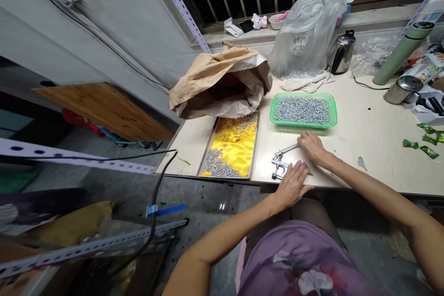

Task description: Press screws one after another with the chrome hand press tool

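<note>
On the front of the table lies a metal hand-press plier (280,164) with a curved jaw, a spring and a small red part. My right hand (313,149) is closed around the end of its long upper handle. Lower down, near the table edge, my left hand (294,184) is on the lower handle beside the curved jaw, its fingers together and covering most of that handle. Any small piece in the jaw is too small to make out. Behind my right hand stands a green plastic basket (333,112) full of small silver metal pins or rivets.
Left of the plier is a shallow tray (255,148) with yellow cloth and loose metal pieces. A large open brown paper sack (211,78) leans over its back end. Farther back are a clear plastic bag (301,32), a kettle (342,53) and a green flask (398,58).
</note>
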Tool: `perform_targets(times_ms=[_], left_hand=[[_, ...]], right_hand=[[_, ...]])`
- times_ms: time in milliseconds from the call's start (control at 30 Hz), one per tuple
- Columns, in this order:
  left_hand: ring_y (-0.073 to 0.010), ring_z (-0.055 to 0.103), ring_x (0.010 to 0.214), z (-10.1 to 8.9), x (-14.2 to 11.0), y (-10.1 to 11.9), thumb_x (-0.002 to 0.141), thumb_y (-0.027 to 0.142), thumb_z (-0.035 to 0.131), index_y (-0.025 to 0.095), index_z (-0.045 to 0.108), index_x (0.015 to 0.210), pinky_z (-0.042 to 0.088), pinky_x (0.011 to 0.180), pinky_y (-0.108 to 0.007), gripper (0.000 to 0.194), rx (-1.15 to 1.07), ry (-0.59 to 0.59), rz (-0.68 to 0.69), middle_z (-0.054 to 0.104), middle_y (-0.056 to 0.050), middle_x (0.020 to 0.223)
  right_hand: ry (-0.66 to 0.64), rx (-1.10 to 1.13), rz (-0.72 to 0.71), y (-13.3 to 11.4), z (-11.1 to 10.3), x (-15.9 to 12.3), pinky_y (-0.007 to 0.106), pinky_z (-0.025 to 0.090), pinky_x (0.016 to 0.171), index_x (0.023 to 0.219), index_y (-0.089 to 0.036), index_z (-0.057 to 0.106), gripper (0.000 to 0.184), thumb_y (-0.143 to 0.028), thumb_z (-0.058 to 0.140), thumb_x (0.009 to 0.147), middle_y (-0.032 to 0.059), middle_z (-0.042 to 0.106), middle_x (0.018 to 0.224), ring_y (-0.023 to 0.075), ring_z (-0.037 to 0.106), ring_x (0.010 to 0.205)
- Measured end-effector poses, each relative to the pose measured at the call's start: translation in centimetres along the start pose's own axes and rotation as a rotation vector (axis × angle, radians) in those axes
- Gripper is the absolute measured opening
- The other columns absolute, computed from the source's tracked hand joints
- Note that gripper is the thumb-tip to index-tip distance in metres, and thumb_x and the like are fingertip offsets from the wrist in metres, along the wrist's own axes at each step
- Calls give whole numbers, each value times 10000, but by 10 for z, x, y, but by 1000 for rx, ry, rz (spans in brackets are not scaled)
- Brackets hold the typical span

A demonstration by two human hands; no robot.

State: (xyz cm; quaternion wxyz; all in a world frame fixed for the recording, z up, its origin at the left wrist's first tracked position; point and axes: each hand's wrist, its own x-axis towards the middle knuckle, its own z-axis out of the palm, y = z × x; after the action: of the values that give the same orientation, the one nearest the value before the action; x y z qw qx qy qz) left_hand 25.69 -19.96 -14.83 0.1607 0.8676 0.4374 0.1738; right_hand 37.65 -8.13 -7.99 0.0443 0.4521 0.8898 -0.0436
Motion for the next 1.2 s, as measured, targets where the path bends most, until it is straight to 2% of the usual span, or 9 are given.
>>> perform_targets(times_ms=[167,367,500,633,733,833,1000,1100,1200], left_hand=[[-330,512,1222,-1,-2,7,906,435,488,125,537,1252,408,1022,-515,467,-73,-49,-36,612,-181,1214],[-188,608,873,-40,-55,-3,957,321,399,177,643,1060,508,758,-302,301,-5,94,-82,665,-104,962],[-193,567,844,-94,-79,-49,957,235,383,159,663,953,474,775,-321,290,210,217,-518,641,-94,877],[-218,558,890,-116,-74,-81,910,208,465,155,672,833,444,786,-316,228,277,-66,-710,631,-90,858],[-224,566,909,-112,-67,-84,904,186,449,150,669,795,430,783,-309,248,311,-206,-740,634,-102,881],[-216,574,899,-105,-66,-85,890,153,440,154,660,790,427,774,-304,242,312,-198,-720,642,-101,902],[-225,607,868,-112,-66,-92,815,136,478,136,677,807,453,778,-316,199,171,-32,-745,672,-99,844],[-197,635,781,-122,-59,-89,773,206,513,139,702,891,476,727,-290,233,-104,124,-824,700,-69,821],[-153,604,617,-119,-43,-77,730,312,569,129,718,911,449,566,-241,298,-480,106,-901,705,-45,767]], right_hand=[[-58,41,-543,-54,-6,1,311,349,714,841,-209,690,155,-203,541,881,81,625,993,210,467,939],[9,286,-670,-74,5,5,308,390,753,856,-148,641,132,-154,511,876,92,639,940,192,504,890],[302,577,-495,-63,3,20,316,432,779,969,-155,605,214,-209,399,949,82,651,906,183,550,867],[685,485,-157,-30,-23,40,365,444,807,984,-177,619,221,-222,405,946,89,662,907,218,568,900],[778,247,23,-11,-40,42,415,418,891,1093,-168,622,253,-153,454,905,116,662,1057,262,541,1048],[699,140,-13,-12,-36,25,414,400,935,1169,-162,602,318,-108,476,882,118,629,1184,258,499,1139],[319,204,-114,-33,-3,-25,324,425,757,984,-180,659,156,-214,532,901,78,655,954,207,538,912],[111,218,-108,-35,12,-47,310,397,719,907,-175,656,142,-300,597,873,77,625,920,201,530,875],[3,196,-75,-35,20,-58,310,371,728,931,-169,648,123,-265,609,865,73,612,920,203,530,892]])
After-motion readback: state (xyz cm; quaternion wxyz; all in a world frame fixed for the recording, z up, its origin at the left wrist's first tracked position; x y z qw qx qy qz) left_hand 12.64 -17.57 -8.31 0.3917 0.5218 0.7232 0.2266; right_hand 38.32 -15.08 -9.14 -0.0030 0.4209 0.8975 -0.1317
